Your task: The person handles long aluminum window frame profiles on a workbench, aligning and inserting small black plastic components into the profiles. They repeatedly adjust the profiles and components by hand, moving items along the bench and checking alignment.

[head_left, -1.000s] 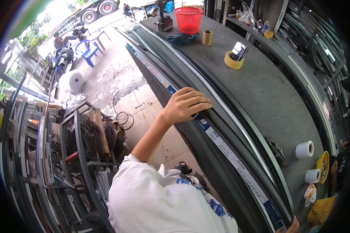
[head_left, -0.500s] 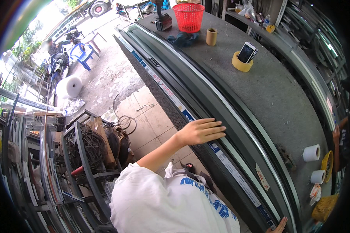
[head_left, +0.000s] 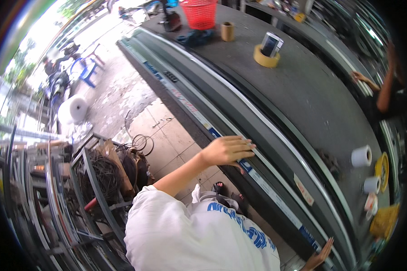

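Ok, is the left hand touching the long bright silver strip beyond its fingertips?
Apart. The head view shows grey surface between the fingertips of the left hand and the bright silver strip.

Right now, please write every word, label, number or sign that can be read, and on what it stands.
Blue-and-white strip: printed lettering, too small and blurred to read.
White shirt: blue lettering bent by folds, not readable whole.
Paper tag: reddish marks, too blurred to read.

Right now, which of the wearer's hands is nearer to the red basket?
Left. The left hand is on the long profiles, short of the red basket; the right hand is farther from it, near the picture's lower edge.
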Available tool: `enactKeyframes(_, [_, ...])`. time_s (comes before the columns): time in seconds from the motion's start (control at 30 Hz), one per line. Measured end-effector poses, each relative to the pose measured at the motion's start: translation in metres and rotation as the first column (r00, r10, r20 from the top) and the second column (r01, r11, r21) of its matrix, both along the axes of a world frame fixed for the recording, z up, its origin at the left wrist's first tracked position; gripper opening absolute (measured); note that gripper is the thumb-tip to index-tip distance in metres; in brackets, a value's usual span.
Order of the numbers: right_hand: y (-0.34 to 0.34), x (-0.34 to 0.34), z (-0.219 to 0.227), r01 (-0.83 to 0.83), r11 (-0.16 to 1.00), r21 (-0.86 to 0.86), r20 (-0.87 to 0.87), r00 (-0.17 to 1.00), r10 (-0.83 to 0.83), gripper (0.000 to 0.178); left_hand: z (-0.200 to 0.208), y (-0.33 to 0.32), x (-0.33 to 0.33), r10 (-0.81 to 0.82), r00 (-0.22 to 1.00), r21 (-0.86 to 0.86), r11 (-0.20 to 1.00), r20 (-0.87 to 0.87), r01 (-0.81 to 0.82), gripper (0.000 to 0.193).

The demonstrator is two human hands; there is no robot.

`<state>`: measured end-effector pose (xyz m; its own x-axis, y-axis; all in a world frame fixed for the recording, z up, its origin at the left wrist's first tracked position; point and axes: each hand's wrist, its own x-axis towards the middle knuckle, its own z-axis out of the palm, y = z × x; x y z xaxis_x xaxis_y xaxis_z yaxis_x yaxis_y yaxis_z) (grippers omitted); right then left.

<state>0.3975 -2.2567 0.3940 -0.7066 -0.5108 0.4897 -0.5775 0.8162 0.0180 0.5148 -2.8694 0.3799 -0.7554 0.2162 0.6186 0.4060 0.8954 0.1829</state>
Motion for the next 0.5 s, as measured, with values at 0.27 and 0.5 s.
enactKeyframes(0.27, [0.005, -0.003, -0.007, 0.067, 0.997, 0.041, 0.002, 0.998, -0.067, 0.048, -0.003, 0.011, -0.002, 0.010, 0.996, -0.053, 0.998, -0.093, -0.015, 0.053])
enactKeyframes(0.5, [0.020, 0.004, -0.042, 0.118, 0.987, -0.111, -0.356, 0.923, -0.150, 0.016, -0.045, -0.007, -0.003, 0.029, 0.956, -0.150, 0.986, -0.292, -0.076, 0.065])
